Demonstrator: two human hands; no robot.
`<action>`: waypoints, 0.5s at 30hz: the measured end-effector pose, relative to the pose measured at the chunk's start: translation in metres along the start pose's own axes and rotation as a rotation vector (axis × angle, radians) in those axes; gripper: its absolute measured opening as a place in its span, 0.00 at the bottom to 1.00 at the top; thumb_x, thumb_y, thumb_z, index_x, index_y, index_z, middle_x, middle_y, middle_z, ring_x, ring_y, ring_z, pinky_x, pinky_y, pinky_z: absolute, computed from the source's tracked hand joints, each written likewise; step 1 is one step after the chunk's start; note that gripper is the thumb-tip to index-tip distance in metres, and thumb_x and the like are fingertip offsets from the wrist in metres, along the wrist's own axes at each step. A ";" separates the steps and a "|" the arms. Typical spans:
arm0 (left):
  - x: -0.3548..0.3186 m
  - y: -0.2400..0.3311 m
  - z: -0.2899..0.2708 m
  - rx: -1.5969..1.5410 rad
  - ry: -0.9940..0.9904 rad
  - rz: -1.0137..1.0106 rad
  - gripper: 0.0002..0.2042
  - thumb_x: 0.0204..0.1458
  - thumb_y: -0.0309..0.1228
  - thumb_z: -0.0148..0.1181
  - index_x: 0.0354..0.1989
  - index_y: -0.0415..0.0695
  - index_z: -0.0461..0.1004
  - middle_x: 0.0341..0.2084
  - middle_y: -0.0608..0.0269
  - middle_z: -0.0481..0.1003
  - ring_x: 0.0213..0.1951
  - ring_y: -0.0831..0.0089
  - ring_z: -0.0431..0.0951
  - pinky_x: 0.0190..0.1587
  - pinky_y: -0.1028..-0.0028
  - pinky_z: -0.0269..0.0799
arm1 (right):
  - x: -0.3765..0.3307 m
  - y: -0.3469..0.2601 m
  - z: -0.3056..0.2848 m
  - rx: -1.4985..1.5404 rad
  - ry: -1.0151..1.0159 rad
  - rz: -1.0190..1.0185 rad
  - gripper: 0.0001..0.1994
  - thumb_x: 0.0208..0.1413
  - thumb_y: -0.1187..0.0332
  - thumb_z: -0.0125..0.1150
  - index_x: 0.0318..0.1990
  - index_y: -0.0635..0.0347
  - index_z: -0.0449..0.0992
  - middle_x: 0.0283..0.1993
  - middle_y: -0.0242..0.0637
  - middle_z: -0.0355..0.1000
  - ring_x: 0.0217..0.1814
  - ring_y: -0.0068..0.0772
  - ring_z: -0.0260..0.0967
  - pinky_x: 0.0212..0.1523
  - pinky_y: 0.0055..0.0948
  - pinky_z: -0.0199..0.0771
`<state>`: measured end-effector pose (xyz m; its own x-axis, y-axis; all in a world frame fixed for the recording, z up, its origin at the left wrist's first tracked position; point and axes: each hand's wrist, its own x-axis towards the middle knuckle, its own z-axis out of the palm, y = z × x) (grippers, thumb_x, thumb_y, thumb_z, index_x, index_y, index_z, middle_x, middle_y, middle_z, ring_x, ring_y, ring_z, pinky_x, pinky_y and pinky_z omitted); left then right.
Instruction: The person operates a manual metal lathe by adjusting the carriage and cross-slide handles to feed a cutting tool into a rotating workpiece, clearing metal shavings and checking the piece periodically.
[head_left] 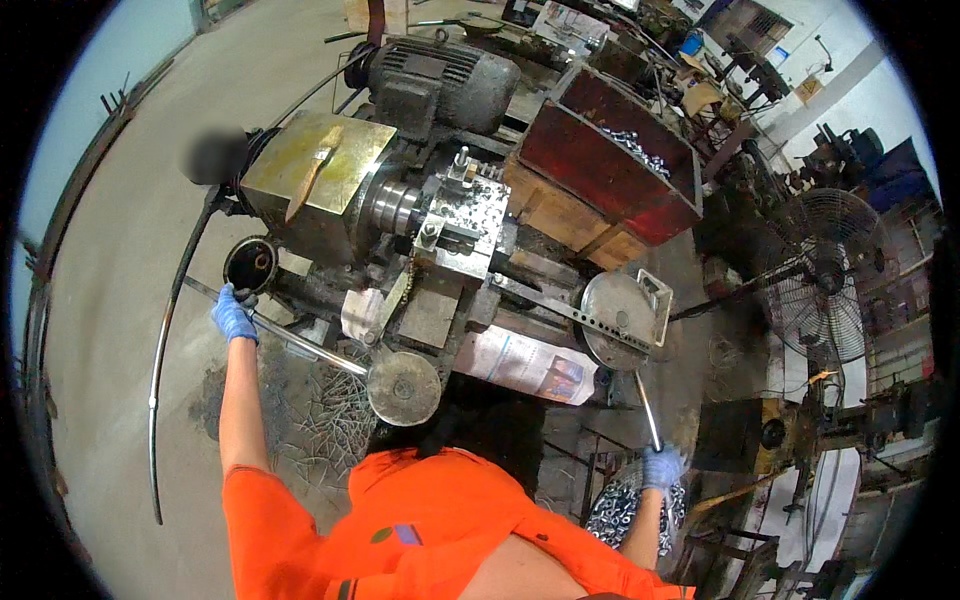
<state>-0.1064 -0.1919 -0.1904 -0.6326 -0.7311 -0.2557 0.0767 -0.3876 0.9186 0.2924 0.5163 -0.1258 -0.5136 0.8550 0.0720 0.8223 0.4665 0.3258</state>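
Observation:
My left hand (234,315), in a blue glove, is closed at the dark end of a long metal lever (310,348), right beside the rim of a round black pot (251,266); its fingers are partly hidden. That lever runs to a round grey metal disc (403,388) in front of me. Low on the right, my right hand (661,467), also blue-gloved, is wrapped round the end of a second lever (648,408), which slants up to a larger disc (617,308). Between them stands a lathe-like machine with a shiny steel spindle (394,204) and a metal clamping block (462,222).
A brush (314,172) lies on the machine's yellowish top plate (268,165), near a grey motor (440,85). Metal parts fill a red bin (600,180) and a basket (622,512) under my right hand. A fan (826,275) stands right; thin scrap (335,415) litters the floor.

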 end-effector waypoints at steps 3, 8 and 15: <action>0.011 -0.004 -0.012 -0.009 0.004 -0.012 0.08 0.49 0.28 0.54 0.26 0.35 0.68 0.16 0.53 0.73 0.11 0.66 0.72 0.14 0.71 0.72 | 0.048 0.005 -0.001 0.023 0.032 -0.048 0.23 0.42 0.47 0.56 0.43 0.49 0.75 0.49 0.44 0.68 0.57 0.49 0.59 0.58 0.50 0.52; 0.009 -0.014 -0.014 0.031 -0.022 -0.006 0.09 0.50 0.30 0.53 0.27 0.35 0.69 0.16 0.53 0.73 0.11 0.66 0.72 0.14 0.71 0.71 | 0.141 -0.025 -0.025 0.005 0.021 0.101 0.24 0.44 0.50 0.56 0.48 0.50 0.72 0.54 0.43 0.65 0.61 0.50 0.54 0.59 0.51 0.51; -0.018 -0.008 0.001 0.075 -0.029 -0.022 0.09 0.51 0.31 0.51 0.30 0.37 0.69 0.17 0.55 0.71 0.14 0.67 0.70 0.15 0.71 0.70 | 0.223 -0.087 -0.027 0.077 0.003 0.062 0.34 0.40 0.51 0.60 0.56 0.55 0.63 0.61 0.55 0.55 0.66 0.53 0.47 0.62 0.45 0.49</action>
<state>-0.0965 -0.1745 -0.1926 -0.6555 -0.7058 -0.2687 0.0051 -0.3599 0.9330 0.0997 0.6601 -0.1126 -0.4615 0.8823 0.0925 0.8690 0.4286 0.2474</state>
